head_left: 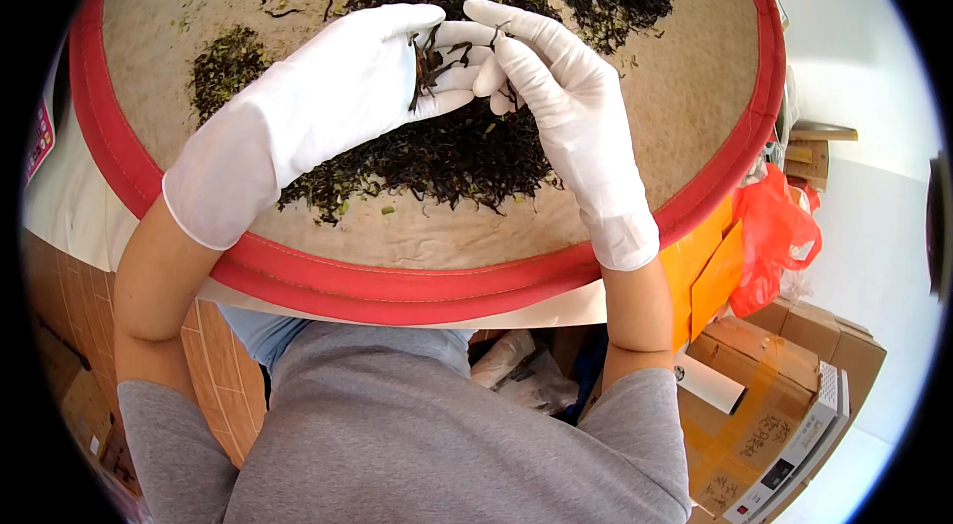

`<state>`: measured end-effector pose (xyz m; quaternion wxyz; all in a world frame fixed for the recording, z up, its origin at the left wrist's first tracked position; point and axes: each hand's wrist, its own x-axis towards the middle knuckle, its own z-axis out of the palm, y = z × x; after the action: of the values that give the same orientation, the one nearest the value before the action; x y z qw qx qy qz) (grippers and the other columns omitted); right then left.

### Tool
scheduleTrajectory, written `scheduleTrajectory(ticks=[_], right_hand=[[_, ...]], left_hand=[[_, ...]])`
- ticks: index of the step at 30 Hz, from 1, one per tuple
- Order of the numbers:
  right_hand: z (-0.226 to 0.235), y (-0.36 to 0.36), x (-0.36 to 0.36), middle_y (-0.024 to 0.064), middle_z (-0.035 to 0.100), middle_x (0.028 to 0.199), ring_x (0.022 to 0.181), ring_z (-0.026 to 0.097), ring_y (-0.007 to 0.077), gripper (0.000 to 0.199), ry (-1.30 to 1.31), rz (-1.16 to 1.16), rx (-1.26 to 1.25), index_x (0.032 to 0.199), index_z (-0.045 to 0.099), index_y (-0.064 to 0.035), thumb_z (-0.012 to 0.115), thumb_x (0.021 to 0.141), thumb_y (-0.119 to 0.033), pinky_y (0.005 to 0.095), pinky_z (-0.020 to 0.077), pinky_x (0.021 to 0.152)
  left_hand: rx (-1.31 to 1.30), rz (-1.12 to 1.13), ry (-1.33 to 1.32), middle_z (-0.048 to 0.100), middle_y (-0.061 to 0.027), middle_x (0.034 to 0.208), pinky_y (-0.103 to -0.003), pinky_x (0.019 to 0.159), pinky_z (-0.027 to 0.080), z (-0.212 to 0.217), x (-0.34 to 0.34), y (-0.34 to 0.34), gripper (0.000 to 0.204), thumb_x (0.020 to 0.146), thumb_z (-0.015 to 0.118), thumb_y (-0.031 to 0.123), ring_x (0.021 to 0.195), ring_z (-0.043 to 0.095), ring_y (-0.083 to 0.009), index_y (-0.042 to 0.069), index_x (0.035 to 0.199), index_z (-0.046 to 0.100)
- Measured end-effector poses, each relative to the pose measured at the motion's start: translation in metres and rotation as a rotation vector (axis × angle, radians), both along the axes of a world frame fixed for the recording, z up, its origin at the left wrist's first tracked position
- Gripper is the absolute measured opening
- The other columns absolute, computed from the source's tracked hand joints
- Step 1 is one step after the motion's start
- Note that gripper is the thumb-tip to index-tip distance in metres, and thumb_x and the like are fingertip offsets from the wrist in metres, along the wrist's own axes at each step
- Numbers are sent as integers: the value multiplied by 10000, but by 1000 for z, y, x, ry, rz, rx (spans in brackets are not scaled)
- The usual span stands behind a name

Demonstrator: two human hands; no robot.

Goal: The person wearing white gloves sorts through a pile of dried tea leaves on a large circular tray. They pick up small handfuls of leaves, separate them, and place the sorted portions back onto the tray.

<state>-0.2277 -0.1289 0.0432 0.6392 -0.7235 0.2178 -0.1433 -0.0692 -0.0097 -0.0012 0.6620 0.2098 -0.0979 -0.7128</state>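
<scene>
gloved hands hold a few dark, twisted dried leaves, likely tea, over a pile of the same.
the cupped leaves point(427, 67) lie in the left hand point(372, 67); they look very light, dry and brittle, probably best taken one by one with a gentle fingertip pinch near an end, as a hard squeeze could crumble them. the left hand is half open, fingers extended beneath them; the right hand point(566, 77), close beside its fingertips, appears to pinch a thin curled leaf point(498, 34) between thumb and forefinger, how firmly i cannot tell. below both hands spreads the near leaf pile point(447, 172), on a round red-rimmed tray point(417, 294).
</scene>
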Motion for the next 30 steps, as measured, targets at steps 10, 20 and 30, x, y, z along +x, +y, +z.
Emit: scheduleTrajectory(ticks=[10, 20, 30], right_hand=[[-16, -23, -4, 143, 675, 1034, 886, 643, 307, 215, 81, -93, -1177, 1058, 733, -69, 715, 851, -124, 377, 521, 800], [-38, 9, 17, 100, 617, 1125, 1052, 584, 305, 324, -25, 280, -1249, 1069, 688, -108, 766, 757, -152, 412, 474, 874], [-52, 10, 20, 73, 628, 1104, 1021, 590, 284, 248, -28, 333, -1217, 990, 709, -128, 772, 754, -172, 395, 474, 851]], left_hand=[[-106, 231, -231, 563, -175, 1329, -334, 1000, 501, -7, 46, -1, 435, 1061, 353, 146, 1194, 577, -244, -116, 1402, 414], [130, 410, 70, 660, -152, 1129, -387, 1010, 495, 12, 38, 1, 372, 1036, 362, 137, 1061, 629, -266, -84, 1272, 546], [124, 406, 41, 639, -162, 1191, -378, 1014, 492, 20, 32, 3, 393, 1043, 348, 138, 1097, 609, -259, -83, 1318, 521]])
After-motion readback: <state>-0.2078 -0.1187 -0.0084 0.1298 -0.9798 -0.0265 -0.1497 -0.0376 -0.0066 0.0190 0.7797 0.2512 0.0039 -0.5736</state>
